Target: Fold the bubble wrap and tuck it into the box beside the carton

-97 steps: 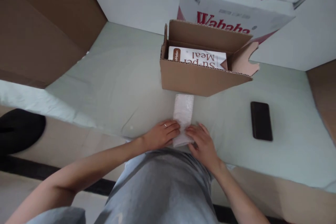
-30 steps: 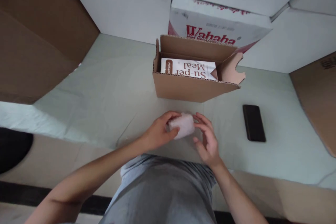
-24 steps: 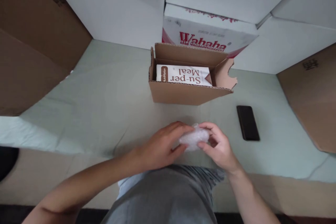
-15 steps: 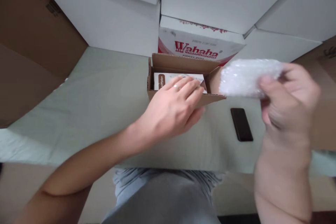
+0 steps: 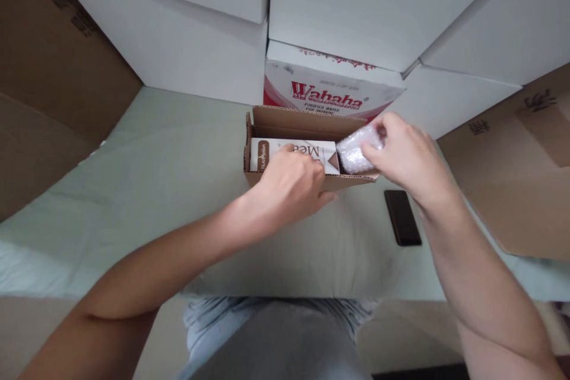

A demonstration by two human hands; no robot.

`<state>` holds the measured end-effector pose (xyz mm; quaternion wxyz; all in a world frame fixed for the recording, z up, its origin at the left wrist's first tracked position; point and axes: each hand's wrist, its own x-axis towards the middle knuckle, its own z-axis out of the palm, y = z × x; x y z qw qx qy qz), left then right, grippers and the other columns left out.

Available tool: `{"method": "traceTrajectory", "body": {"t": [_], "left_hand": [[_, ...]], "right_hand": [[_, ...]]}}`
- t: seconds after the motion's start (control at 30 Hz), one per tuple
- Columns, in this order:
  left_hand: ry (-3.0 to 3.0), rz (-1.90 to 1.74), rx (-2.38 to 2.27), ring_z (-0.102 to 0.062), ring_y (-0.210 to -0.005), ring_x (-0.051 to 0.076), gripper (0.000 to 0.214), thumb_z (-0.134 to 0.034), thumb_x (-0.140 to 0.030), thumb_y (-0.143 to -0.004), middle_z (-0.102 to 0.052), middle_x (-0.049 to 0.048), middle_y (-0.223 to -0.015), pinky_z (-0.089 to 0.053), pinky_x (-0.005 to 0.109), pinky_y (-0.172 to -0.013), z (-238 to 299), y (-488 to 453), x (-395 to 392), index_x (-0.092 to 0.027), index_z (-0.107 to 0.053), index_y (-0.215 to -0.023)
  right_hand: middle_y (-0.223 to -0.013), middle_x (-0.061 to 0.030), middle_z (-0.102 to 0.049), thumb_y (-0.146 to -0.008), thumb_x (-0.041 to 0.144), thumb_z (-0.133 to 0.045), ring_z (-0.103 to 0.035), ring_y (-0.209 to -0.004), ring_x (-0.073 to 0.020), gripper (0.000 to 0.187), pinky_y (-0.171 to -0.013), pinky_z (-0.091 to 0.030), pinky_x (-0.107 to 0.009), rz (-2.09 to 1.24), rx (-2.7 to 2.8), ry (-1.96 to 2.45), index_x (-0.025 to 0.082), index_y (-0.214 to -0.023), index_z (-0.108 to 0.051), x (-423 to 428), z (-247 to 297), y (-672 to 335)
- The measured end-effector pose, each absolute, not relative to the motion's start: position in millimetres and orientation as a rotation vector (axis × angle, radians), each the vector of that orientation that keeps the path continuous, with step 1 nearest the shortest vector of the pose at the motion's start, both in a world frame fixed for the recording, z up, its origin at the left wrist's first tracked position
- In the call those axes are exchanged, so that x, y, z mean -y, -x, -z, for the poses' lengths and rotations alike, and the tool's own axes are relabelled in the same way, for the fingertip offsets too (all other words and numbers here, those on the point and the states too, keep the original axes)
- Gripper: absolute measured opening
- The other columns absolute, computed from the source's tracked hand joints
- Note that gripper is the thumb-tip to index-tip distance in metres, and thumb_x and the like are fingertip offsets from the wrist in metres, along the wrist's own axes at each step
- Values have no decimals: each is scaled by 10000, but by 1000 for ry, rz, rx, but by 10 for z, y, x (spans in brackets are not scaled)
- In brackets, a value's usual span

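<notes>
An open cardboard box (image 5: 307, 119) stands in front of me, with a white printed carton (image 5: 285, 145) lying inside it. My left hand (image 5: 294, 181) is curled over the box's front wall, thumb outside, fingertips bent down onto the carton; part of the grip is hidden. At the box's right end, a bubble-wrapped bundle (image 5: 356, 151) is tilted into the gap beside the carton. My right hand (image 5: 396, 151) pinches that bundle at its upper right, between thumb and fingers. What the wrap encloses cannot be made out.
A dark phone (image 5: 403, 218) lies on the green cloth (image 5: 187, 160) to the right of the box. Behind stand a Wahaba-lettered box (image 5: 329, 92) and several white boxes (image 5: 383, 0). Large brown cartons flank both sides (image 5: 57, 89).
My right hand has brought the bubble-wrapped bundle left and into the box's right end. My left hand's fingers, earlier laid across the carton, are now more curled.
</notes>
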<state>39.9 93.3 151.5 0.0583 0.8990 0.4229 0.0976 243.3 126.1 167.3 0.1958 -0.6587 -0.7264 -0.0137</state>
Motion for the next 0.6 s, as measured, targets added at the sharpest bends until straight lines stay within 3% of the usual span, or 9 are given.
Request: {"method": "traceTrajectory", "body": {"t": [0.1,0.3,0.47,0.6], "left_hand": [[-2717,-272,-1328,-637,-700,254,450,-573,-556,-788,-636,96,-674,-467,362,-704,-1526,-409,-919,-116,-658,-740],[-2753,-243,-1362,-655,-706,250,370,-580,-476,-799,-672,103,-719,-459,324,-639,-1526,-417,-902,-116,-650,-754],[-2802,-285,-1344,-665,-688,245,310,-584,-412,-799,-678,105,-710,-440,299,-575,-1520,-405,-883,-111,-645,-759],[-2789,-283,-1355,-669,-680,259,315,-589,-412,-799,-682,117,-711,-458,316,-573,-1527,-439,-901,-107,-645,-747]], "right_hand": [[-770,-65,-609,-732,307,-633,-602,-752,-226,189,-690,-473,-382,94,2127,1813,180,-831,-532,-1311,-1569,-2308],[-633,-40,-588,-638,304,-680,-589,-651,-216,187,-585,-440,-328,-93,2267,2063,183,-714,-559,-1388,-1598,-2195],[-649,-8,-645,-640,197,-606,-563,-589,-158,177,-522,-383,-265,-170,2409,1929,193,-811,-649,-1373,-1773,-2259],[-496,8,-599,-628,87,-547,-512,-493,-138,162,-480,-346,-265,-423,2553,1973,205,-581,-648,-1397,-1763,-2184]]}}
